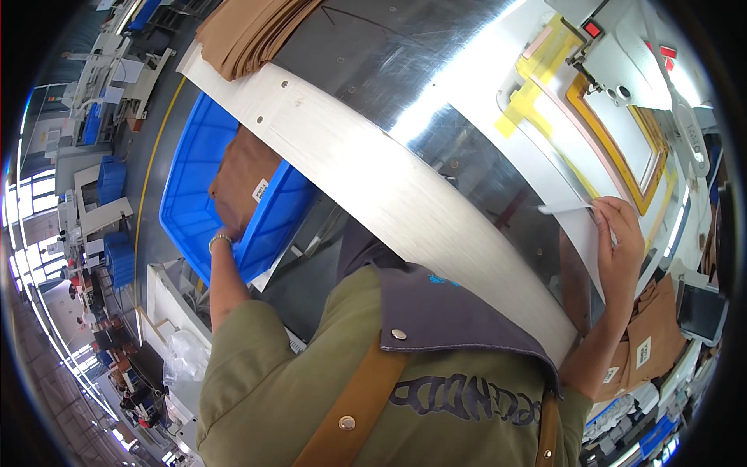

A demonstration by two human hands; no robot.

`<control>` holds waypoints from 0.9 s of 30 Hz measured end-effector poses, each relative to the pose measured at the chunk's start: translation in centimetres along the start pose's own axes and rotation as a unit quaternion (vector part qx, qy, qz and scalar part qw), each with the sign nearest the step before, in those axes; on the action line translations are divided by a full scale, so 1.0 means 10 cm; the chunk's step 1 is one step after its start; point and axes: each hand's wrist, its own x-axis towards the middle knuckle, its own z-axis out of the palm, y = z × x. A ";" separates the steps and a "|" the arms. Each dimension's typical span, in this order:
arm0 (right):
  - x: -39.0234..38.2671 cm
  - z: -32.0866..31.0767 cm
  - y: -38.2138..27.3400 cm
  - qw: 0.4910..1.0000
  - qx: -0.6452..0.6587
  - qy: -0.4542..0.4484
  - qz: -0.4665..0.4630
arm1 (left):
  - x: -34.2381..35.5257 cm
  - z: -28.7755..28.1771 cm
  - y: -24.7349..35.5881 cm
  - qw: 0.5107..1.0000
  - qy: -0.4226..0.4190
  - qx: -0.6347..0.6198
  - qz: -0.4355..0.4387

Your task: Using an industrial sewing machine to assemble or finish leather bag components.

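Observation:
My left arm reaches down into a blue plastic bin [183,175], and my left hand [228,233] is at the near edge of a brown fabric piece [245,175] lying in it. The fingers of that hand are mostly hidden, so its grip does not show. A small white label sits on the brown piece. Over on the right, my right hand [618,229] is closed, pinching a thin white strip [566,208] between thumb and fingers. It is beside a yellow-edged frame [647,156] on the white machine bed.
A stack of brown pieces [253,35] lies on the metal table [350,144] at the far left. More labelled brown pieces [654,327] are at the right, next to a dark screen [699,311]. Yellow tape [537,105] covers part of the machine.

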 end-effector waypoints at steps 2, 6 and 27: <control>-0.04 -0.02 0.10 0.997 0.055 0.003 0.055 | 0.16 -0.18 0.26 0.987 0.147 0.057 0.007; 0.01 -0.12 0.17 0.993 0.061 -0.035 0.094 | -0.05 -0.93 1.19 0.877 0.433 -0.148 0.150; 0.93 -0.37 1.14 0.958 0.023 -0.086 0.271 | -3.81 -1.69 5.65 0.463 0.254 0.037 0.848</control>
